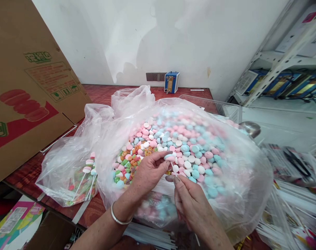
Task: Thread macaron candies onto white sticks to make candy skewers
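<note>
Two hands: seen close together over the large clear bag, filled with pastel candies.
Left hand: pink-and-blue candy piece pinched by thumb and forefinger, above the pile.
Right hand: thumb and forefinger pressed together on white stick.
Table: reddish, wood-grained; smaller bag laid at left.
Wall: white, shadowed; blue box placed near sockets.
Sides: flanked by printed carton and white shelving.

There are two hands, one bracelet, one shelving unit and candies too many to count.
</note>
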### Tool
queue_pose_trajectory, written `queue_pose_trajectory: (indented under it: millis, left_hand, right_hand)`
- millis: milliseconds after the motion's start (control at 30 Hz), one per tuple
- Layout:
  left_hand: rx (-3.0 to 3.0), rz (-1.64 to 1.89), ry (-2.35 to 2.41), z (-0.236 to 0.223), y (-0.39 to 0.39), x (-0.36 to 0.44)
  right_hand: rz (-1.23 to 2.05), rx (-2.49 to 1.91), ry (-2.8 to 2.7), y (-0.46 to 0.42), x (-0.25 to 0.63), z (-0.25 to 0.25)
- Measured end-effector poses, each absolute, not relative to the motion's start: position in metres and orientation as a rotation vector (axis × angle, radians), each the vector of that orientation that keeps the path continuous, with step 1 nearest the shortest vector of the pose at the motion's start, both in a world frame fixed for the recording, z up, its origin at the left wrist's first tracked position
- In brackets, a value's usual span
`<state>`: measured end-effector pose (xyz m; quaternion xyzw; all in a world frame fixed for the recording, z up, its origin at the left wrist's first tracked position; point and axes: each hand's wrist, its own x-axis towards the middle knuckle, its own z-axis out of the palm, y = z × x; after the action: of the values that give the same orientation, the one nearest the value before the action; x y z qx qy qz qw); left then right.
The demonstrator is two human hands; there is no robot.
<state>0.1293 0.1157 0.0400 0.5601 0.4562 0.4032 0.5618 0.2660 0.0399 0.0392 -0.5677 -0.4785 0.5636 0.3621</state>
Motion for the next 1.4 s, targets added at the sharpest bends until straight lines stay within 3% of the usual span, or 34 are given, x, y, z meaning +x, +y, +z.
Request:
queue_pose_trajectory:
  millis: [267, 467, 667, 1100, 1400]
  left_hand:
    - [1.693, 1.081, 1.112, 0.031, 0.104, 0.138]
    - [2.041, 1.058, 1.059, 0.039, 0.092, 0.12]
    - [2.368, 0.961, 1.561, 0.034, 0.123, 0.068]
    - [2.349, 0.788, 1.607, 0.026, 0.14, 0.054]
    - [2.175, 0.861, 1.62, 0.027, 0.142, 0.052]
  right_hand:
    - [1.299, -1.515, -1.338, 0.052, 0.264, 0.033]
    - [0.489, -1.789, -1.816, 0.064, 0.273, 0.029]
    - [-0.061, -2.043, -2.064, 0.073, 0.265, 0.038]
    - [0.028, -2.08, -2.484, 0.1, 0.22, 0.073]
    - [-0.033, -2.074, -2.403, 0.1, 0.224, 0.049]
